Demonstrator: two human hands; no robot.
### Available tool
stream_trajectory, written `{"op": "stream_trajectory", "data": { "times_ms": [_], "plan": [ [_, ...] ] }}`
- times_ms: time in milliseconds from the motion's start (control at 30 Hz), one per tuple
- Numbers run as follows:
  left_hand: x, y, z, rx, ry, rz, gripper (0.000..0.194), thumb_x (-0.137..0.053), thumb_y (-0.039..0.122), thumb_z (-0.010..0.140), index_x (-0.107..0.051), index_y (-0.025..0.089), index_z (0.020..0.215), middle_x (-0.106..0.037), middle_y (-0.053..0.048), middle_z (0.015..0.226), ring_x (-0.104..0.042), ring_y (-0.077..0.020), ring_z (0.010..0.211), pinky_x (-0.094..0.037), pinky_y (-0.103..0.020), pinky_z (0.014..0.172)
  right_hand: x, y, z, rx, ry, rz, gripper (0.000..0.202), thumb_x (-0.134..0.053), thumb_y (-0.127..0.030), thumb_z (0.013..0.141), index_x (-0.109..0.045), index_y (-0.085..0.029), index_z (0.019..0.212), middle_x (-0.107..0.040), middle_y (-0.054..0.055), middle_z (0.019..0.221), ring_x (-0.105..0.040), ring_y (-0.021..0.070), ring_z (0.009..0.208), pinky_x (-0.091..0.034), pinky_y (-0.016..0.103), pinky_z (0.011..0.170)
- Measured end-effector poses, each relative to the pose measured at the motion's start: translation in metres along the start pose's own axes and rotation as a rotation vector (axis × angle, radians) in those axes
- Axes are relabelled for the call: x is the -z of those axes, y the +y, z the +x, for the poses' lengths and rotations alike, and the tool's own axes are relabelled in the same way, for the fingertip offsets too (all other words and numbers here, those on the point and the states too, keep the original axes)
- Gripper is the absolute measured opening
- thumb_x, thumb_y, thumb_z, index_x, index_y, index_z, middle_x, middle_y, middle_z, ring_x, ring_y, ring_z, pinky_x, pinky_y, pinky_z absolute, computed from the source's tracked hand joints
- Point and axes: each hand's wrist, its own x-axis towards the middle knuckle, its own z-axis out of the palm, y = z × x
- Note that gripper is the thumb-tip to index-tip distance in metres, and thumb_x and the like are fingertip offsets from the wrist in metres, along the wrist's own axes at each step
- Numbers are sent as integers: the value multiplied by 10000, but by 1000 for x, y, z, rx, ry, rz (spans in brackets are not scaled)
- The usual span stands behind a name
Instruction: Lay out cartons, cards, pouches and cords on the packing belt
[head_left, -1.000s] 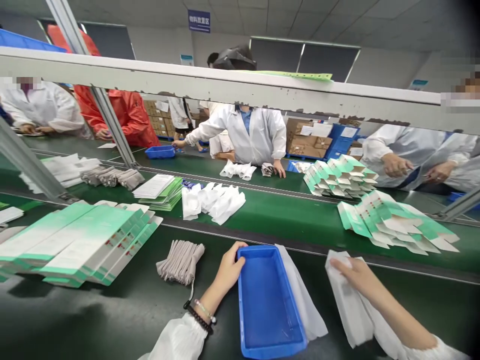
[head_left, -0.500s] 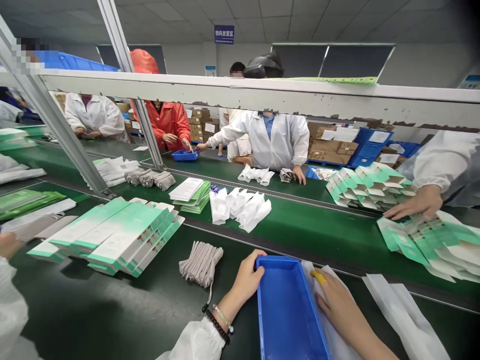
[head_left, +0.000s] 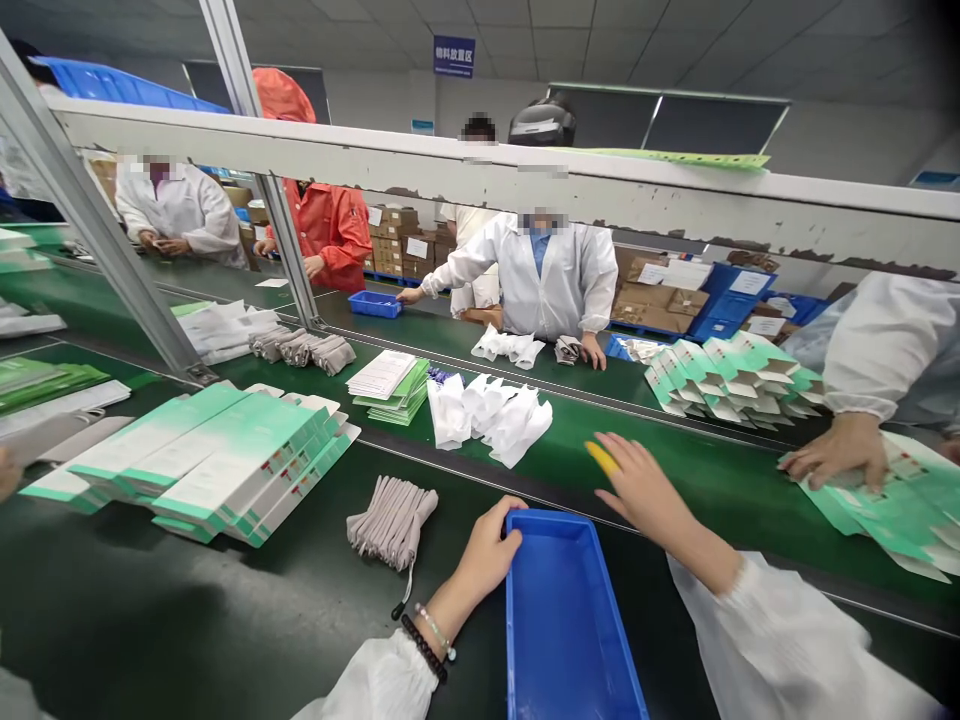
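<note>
My left hand grips the far left corner of a blue plastic tray, thumb over the rim. The visible inside of the tray holds nothing. Above the near edge of the green belt, my right hand is open and holds nothing, its fingers apart and a yellow cover on one finger. Beyond it to the left, a pile of white pouches lies on the belt. A tied bundle of grey drawstring pouches sits left of my left hand.
Green-and-white boxes are stacked at left. Leaflets on green packets lie on the belt. A co-worker's hand rests on flattened cartons at right. Across the belt, a co-worker touches a smaller blue tray. A white rail crosses overhead.
My right hand has left the white material beside the tray and moved up and forward over the belt. That material no longer shows there. My left hand still grips the tray.
</note>
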Motion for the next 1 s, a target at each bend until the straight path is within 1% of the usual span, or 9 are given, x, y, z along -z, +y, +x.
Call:
{"op": "stream_trajectory", "data": {
  "times_ms": [100, 233, 433, 500, 600, 700, 833, 900, 1000],
  "plan": [
    [2, 1, 0, -3, -4, 3, 335, -451, 114, 728, -611, 196, 1011, -632, -5, 926, -550, -169, 828, -385, -265, 765, -13, -24, 82, 155, -53, 90, 844, -772, -247, 808, -367, -122, 1538, -307, 196, 1612, -308, 380, 1476, -262, 568, 1207],
    [2, 0, 1, -6, -11, 10, 332, -448, 107, 727, -607, 197, 1005, -621, -4, 908, -545, -168, 817, -382, -262, 750, -51, -41, 139, 298, -111, 157, 895, -826, -270, 772, -379, -171, 1542, -318, 172, 1615, -315, 348, 1479, -236, 535, 1221],
    [3, -3, 2, -3, -20, 6, 344, -434, 88, 733, -601, 203, 1010, -622, -3, 915, -557, -172, 841, -389, -264, 771, -79, -46, 157, 285, -116, 288, 306, -608, -134, 911, -687, -181, 1203, -526, 130, 1478, -330, 294, 1474, -102, 552, 1239],
    [3, -2, 2, -1, -23, 5, 342, -433, 88, 737, -600, 203, 1013, -623, -4, 920, -561, -172, 849, -392, -265, 783, -83, -45, 153, 209, -82, 355, 276, -488, -71, 939, -711, -155, 1078, -616, 126, 1367, -386, 259, 1440, -74, 533, 1246],
    [4, 0, 2, 1, -25, 6, 342, -440, 94, 741, -601, 201, 1024, -631, -9, 940, -565, -175, 861, -396, -269, 801, -83, -35, 136, 7, 26, 473, 330, -417, -63, 924, -671, -133, 1124, -642, 138, 1308, -437, 260, 1392, -88, 545, 1242],
    [4, 1, 2, 1, -24, 4, 336, -441, 97, 735, -603, 198, 1011, -631, -11, 936, -568, -179, 865, -397, -271, 805, -70, -8, 110, -298, 197, 611, 367, -333, -229, 977, -617, -129, 1186, -619, 167, 1313, -455, 303, 1356, -182, 589, 1206],
    [2, 2, 2, 3, -25, 1, 328, -434, 109, 738, -603, 199, 1006, -627, -7, 902, -565, -180, 830, -395, -270, 761, -22, 45, 57, -672, 362, 833, 648, -135, -520, 1008, -562, -106, 1266, -610, 209, 1316, -564, 322, 1226, -439, 506, 1056],
    [2, 2, 2, 4, -25, 0, 324, -435, 117, 745, -603, 200, 1009, -631, -7, 903, -566, -181, 832, -394, -270, 761, 10, 68, 23, -765, 320, 971, 713, -197, -621, 984, -597, -90, 1242, -671, 211, 1216, -663, 321, 1060, -539, 451, 910],
    [1, 2, 2, 5, -25, -1, 324, -440, 125, 744, -605, 201, 1012, -628, -5, 902, -560, -181, 824, -391, -272, 760, 52, 82, -27, -820, 108, 1194, 664, -427, -676, 920, -708, -95, 1079, -743, 199, 1038, -725, 323, 906, -587, 399, 770]
  ]
}}
